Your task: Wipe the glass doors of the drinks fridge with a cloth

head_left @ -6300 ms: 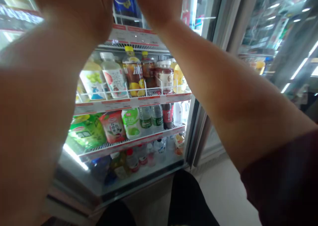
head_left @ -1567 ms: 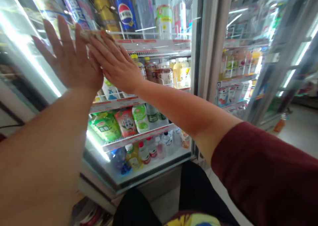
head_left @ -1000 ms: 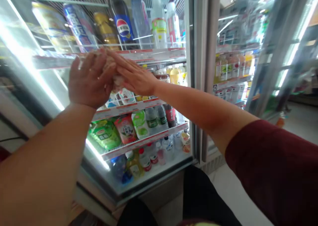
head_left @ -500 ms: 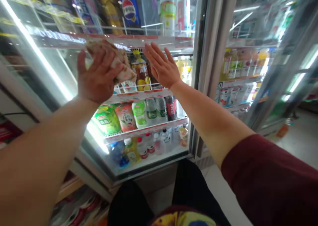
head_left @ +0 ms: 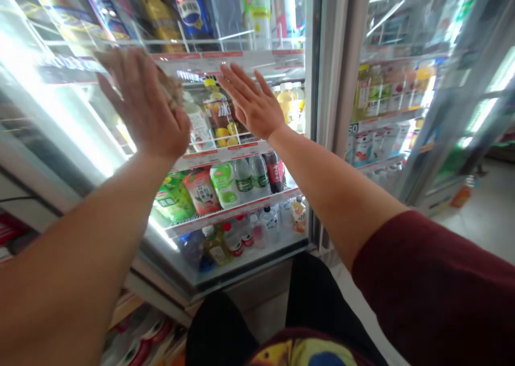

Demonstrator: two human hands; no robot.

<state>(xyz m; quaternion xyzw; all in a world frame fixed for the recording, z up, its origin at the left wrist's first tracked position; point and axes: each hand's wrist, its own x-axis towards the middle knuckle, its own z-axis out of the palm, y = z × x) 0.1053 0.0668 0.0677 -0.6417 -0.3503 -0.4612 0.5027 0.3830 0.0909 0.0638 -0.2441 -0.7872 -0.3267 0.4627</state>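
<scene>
A crumpled beige cloth (head_left: 172, 89) lies under my left hand (head_left: 147, 105), pressed toward the glass door (head_left: 251, 272) of a lit drinks cooler. The left hand is blurred, and its palm and fingers hide much of the cloth. My right hand (head_left: 255, 104) is stretched out flat against the same door, fingers extended, with nothing in it. Behind the glass between the two hands stands a yellow-capped tea bottle (head_left: 217, 111). A pale-labelled bottle (head_left: 199, 124) shows just right of my left hand.
Large bottles, one a blue Pepsi bottle (head_left: 191, 9), fill the upper shelf. Below are green drink packs (head_left: 173, 197) and small bottles (head_left: 231, 240). A metal door frame (head_left: 340, 87) separates a second cooler on the right. Stacked goods (head_left: 140, 344) sit low at the left.
My left hand and the cloth have moved left and slightly up across the glass, uncovering the pale-labelled bottle. The right hand stays at about the same place on the door; the view has shifted slightly.
</scene>
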